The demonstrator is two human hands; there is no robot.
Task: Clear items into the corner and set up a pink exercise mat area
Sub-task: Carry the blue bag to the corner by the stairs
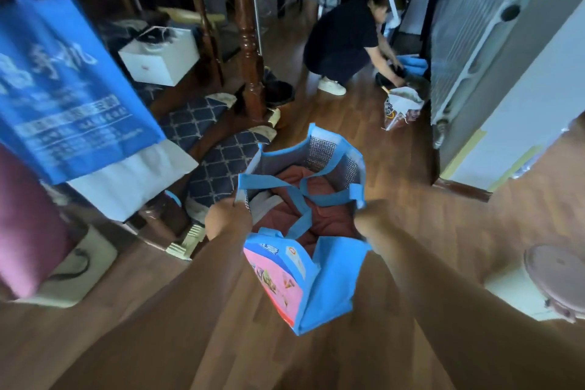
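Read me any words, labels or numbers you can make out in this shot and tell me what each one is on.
"手机": large white characters on the blue hanging bag; the first character is blurred.
Smaller white lines below them on that bag: too blurred to read.
Blue print and a small badge on the pink panel of the insulated bag, held by the left hand and right hand: too blurred to read.
Small red mark on the white box: too small to read.

A second person [345,41] in dark clothing crouches on the wood floor [443,222] near a white radiator [468,41], reaching toward blue items too small to identify. A turned wooden post [248,38] stands at centre left. A white box [161,57] sits behind it. Patterned navy cushions [215,161] lie at its base.
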